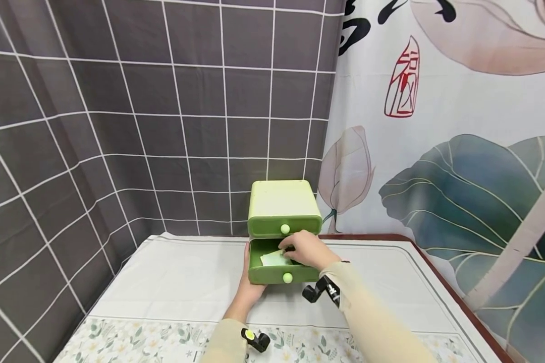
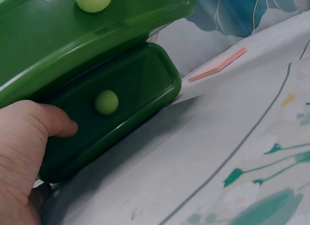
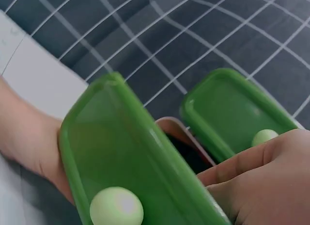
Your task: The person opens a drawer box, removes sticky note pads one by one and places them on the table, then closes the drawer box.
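Green cabinet (image 1: 281,199) stands near the table's (image 1: 177,282) far edge, left hand (image 1: 251,288) clasping its side; if that slackens, right hand (image 1: 311,249), whose grip I can't tell, could tip it by pressing the open drawer (image 1: 264,275).

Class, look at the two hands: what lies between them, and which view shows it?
The open green drawer, with something flat and pale green lying in it. The head view shows this.

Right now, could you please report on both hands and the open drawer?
Left hand on cabinet, thumb against bottom drawer. Right hand in open drawer, at pale paper, grip unclear. No obstruction visible.
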